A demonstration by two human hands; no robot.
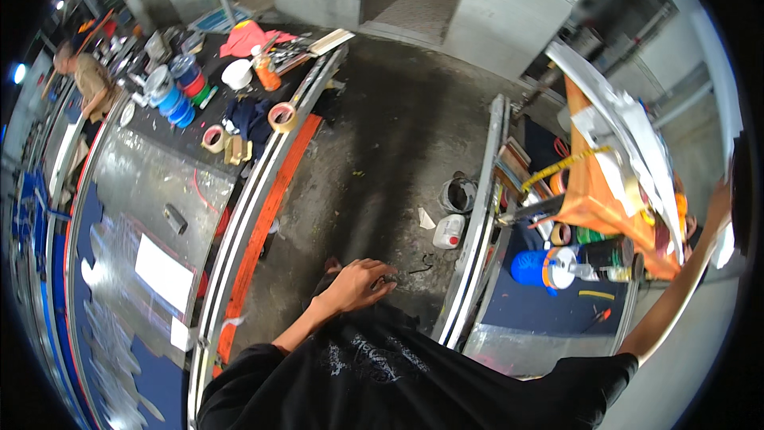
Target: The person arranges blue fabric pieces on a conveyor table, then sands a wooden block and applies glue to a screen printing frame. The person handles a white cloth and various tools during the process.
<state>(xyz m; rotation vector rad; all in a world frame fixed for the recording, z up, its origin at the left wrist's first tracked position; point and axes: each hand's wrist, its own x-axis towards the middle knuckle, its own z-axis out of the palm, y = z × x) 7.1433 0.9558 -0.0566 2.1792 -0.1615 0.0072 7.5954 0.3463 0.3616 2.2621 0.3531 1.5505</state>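
Note:
My left hand (358, 283) hovers in front of my black shirt, above the aisle floor. Its fingers are loosely bent and apart, with nothing visible in them. My right arm stretches out to the far right, where my right hand (721, 201) is raised beside a dark object (742, 191) at the picture's rim. The fingers there are too hidden to show whether they grip it. Below that arm, a blue and white container (543, 268) and a dark jar (606, 253) lie or stand on the right-hand table.
A long table (151, 161) on the left bears paint tubs (169, 99), tape rolls (282, 117), an orange bottle (265, 69) and white sheets (163, 271). A white jug (450, 231) and dark bucket (458, 193) stand on the floor (374, 143). Another person (91, 84) works far left.

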